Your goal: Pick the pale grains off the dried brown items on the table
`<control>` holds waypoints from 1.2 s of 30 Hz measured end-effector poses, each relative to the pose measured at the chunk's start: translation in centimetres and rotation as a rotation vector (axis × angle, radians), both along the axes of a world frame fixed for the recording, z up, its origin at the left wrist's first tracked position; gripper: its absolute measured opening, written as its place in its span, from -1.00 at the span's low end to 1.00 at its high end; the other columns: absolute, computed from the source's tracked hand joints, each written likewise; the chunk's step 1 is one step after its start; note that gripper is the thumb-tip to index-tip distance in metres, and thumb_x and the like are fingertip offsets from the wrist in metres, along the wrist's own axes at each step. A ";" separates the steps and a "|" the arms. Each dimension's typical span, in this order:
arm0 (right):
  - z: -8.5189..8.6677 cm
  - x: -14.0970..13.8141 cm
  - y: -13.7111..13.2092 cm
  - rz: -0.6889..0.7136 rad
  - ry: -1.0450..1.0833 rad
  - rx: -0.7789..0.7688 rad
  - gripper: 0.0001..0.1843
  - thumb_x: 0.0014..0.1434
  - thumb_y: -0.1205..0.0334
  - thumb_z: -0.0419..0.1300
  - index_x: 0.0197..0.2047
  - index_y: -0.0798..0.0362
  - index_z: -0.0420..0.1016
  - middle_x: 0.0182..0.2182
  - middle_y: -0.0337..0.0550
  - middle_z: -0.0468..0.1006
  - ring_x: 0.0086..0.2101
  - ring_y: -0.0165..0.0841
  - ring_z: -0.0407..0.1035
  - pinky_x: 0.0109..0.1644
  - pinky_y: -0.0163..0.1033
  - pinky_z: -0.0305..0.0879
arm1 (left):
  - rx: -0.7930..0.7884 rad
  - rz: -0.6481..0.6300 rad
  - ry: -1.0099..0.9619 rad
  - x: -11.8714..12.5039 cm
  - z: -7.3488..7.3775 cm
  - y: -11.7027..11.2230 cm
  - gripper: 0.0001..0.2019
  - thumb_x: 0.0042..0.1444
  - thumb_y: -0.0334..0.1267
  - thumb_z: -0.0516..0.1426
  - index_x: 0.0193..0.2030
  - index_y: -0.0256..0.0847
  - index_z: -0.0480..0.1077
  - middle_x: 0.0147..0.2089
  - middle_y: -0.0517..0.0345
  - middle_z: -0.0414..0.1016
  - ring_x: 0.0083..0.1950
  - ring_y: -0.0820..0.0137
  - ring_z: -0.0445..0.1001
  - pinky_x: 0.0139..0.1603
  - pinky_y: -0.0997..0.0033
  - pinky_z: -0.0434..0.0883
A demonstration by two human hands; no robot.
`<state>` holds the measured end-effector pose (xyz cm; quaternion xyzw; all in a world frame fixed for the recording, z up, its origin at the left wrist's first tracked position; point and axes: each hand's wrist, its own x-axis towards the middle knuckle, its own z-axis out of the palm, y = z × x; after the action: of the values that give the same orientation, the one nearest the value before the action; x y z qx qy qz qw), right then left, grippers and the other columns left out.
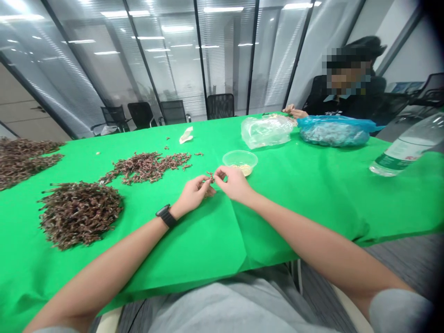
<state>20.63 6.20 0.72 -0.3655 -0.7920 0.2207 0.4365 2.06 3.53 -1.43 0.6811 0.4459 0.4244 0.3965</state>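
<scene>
My left hand [194, 194], with a black watch [166, 215] on the wrist, pinches a small dried brown piece [211, 177] between thumb and fingers. Close against it, the thumb and fingertips of my right hand [236, 184] are pinched together; what lies between them is too small to make out. Under the fingertips, brown scraps [209, 192] rest on the green cloth [208, 240]. Just beyond my right hand stands a clear round plastic bowl [240, 158] with small pale yellowish bits in it, partly hidden by that hand.
Left of my hands lie a loose spread [149, 167], a dense mound [81, 212] and a far heap [21, 159] of similar dried pieces. A clear plastic bag [266, 132], a blue bag [335, 132] and a bottle [404, 150] stand right. Another person [354, 104] sits across the corner.
</scene>
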 end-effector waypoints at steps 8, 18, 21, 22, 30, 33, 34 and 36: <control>-0.5 -0.1 0.1 -0.008 -0.016 0.003 -0.89 0.26 0.26 0.17 -0.31 0.04 0.48 -0.38 -0.17 0.59 -0.34 -0.35 0.44 -0.18 -0.26 0.27 | 0.049 -0.008 0.070 0.1 0.2 -0.2 -0.60 0.32 0.10 0.10 -0.07 -0.24 0.43 -0.30 -0.03 0.67 -0.29 0.29 0.67 -0.22 0.35 0.58; -0.8 -0.1 0.1 -0.043 -0.056 0.078 -0.93 0.24 0.31 0.19 -0.30 0.07 0.48 -0.40 -0.19 0.58 -0.37 -0.38 0.43 -0.23 -0.29 0.25 | 0.090 -0.006 0.154 -0.1 0.1 -0.3 -0.61 0.33 0.11 0.08 -0.06 -0.20 0.44 -0.29 0.02 0.69 -0.26 0.23 0.69 -0.15 0.29 0.59; -0.7 -0.1 0.1 -0.041 -0.080 0.092 -0.93 0.24 0.33 0.20 -0.30 0.08 0.48 -0.41 -0.20 0.58 -0.38 -0.38 0.42 -0.25 -0.30 0.23 | 0.101 0.003 0.188 -0.2 0.1 -0.3 -0.63 0.33 0.10 0.08 -0.07 -0.19 0.45 -0.29 0.03 0.69 -0.26 0.23 0.69 -0.15 0.29 0.58; -0.7 -0.1 0.1 -0.041 -0.094 0.099 -0.93 0.25 0.33 0.20 -0.30 0.08 0.48 -0.41 -0.19 0.57 -0.39 -0.39 0.42 -0.25 -0.30 0.22 | 0.106 0.007 0.200 -0.2 0.1 -0.3 -0.63 0.33 0.10 0.08 -0.07 -0.19 0.45 -0.29 0.03 0.69 -0.26 0.23 0.69 -0.16 0.29 0.58; -0.6 -0.3 0.0 -0.051 -0.209 0.177 -0.92 0.26 0.35 0.20 -0.29 0.10 0.50 -0.38 -0.14 0.58 -0.33 -0.35 0.42 -0.18 -0.28 0.22 | 0.196 0.029 0.322 -0.2 0.5 -0.6 -0.69 0.37 0.01 0.05 -0.07 -0.18 0.45 -0.29 0.08 0.70 -0.27 0.27 0.68 -0.16 0.33 0.54; -0.5 -0.2 -0.1 -0.048 -0.209 0.154 -0.91 0.27 0.34 0.20 -0.28 0.11 0.51 -0.37 -0.13 0.60 -0.34 -0.35 0.42 -0.19 -0.28 0.23 | 0.245 0.025 0.386 -0.3 0.8 -0.6 -0.71 0.38 -0.02 0.04 -0.06 -0.18 0.44 -0.29 0.11 0.70 -0.28 0.28 0.68 -0.17 0.36 0.51; -0.4 -0.2 -0.1 -0.050 -0.212 0.153 -0.91 0.28 0.35 0.19 -0.28 0.11 0.51 -0.36 -0.13 0.60 -0.34 -0.35 0.43 -0.18 -0.28 0.24 | 0.260 0.022 0.407 -0.3 0.9 -0.7 -0.72 0.38 -0.04 0.04 -0.06 -0.18 0.44 -0.29 0.11 0.70 -0.28 0.29 0.68 -0.18 0.36 0.51; -0.3 -0.2 -0.1 -0.060 -0.224 0.159 -0.91 0.27 0.35 0.20 -0.28 0.11 0.51 -0.36 -0.12 0.60 -0.33 -0.34 0.43 -0.16 -0.27 0.24 | 0.286 0.018 0.446 -0.4 1.0 -0.7 -0.73 0.38 -0.06 0.03 -0.05 -0.18 0.44 -0.29 0.13 0.70 -0.28 0.29 0.68 -0.19 0.37 0.50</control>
<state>20.40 6.08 0.41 -0.3759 -0.8393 0.1020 0.3793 1.70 2.82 -0.45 0.8029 0.4637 0.3260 0.1844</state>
